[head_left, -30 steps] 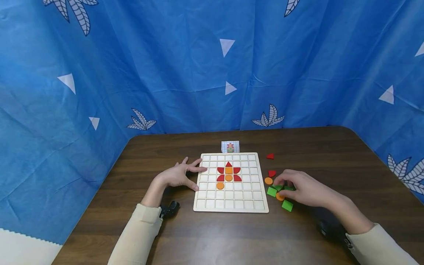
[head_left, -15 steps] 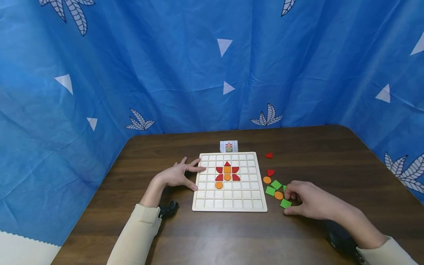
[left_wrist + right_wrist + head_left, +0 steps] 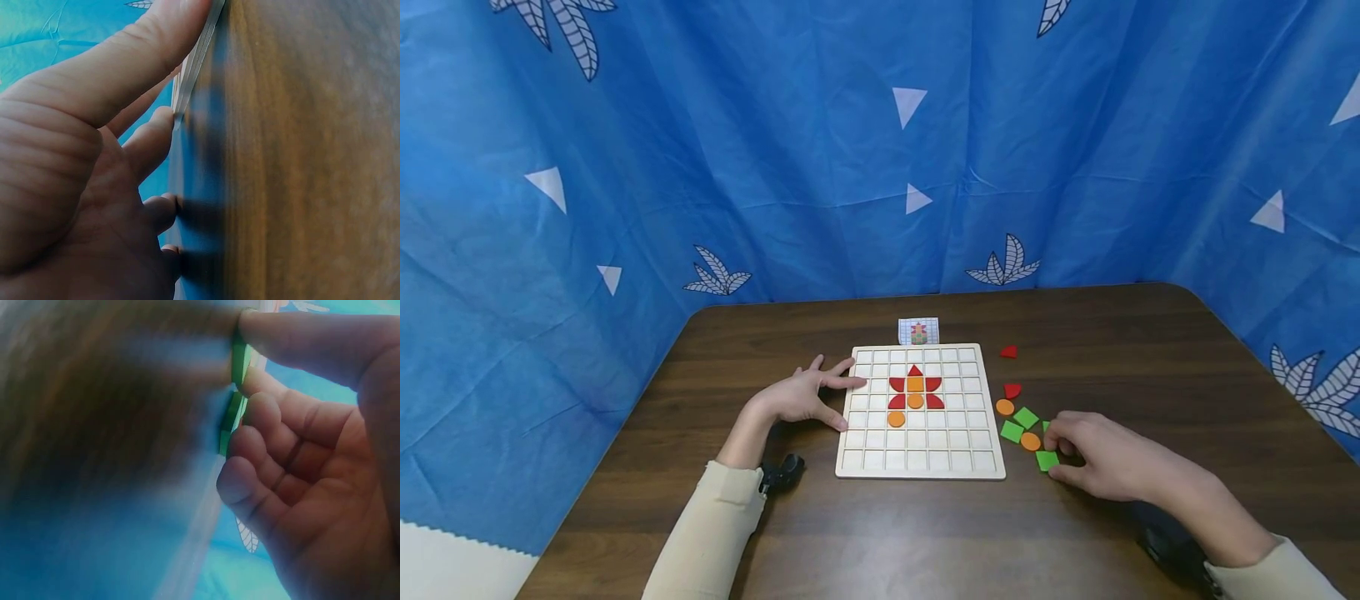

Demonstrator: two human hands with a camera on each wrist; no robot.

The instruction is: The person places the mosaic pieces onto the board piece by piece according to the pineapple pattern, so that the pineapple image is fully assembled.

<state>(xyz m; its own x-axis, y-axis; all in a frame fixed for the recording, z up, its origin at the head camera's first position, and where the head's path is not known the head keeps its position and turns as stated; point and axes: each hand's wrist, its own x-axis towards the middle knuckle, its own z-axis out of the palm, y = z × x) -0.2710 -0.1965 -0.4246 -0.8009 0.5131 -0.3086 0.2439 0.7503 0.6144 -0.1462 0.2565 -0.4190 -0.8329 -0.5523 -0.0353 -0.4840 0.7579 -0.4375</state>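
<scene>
A cream grid board (image 3: 966, 418) lies on the table. My left hand (image 3: 797, 397) rests at its left edge with fingers spread, the index finger over the rim and the thumb (image 3: 156, 37) against the side. On the board sit a red triangle (image 3: 914, 372), several red quarter-circle pieces (image 3: 897, 384), an orange square (image 3: 915, 384) and two orange discs (image 3: 896, 419). To the right of the board, my right hand (image 3: 1097, 454) pinches a green square tile (image 3: 1046, 461) between thumb and index finger. Another green tile (image 3: 231, 422) shows beyond it in the right wrist view, near the curled fingers.
Beside the board's right edge lie loose green tiles (image 3: 1026, 418), two orange discs (image 3: 1031, 442) and two red pieces (image 3: 1012, 391). A small printed pattern card (image 3: 918, 331) lies behind the board. A blue patterned curtain (image 3: 850, 167) surrounds the wooden table (image 3: 910, 533).
My right hand has drawn back toward me from over the loose pieces to the nearest green tile, which has turned slightly between the fingertips. The left hand has stayed at the board.
</scene>
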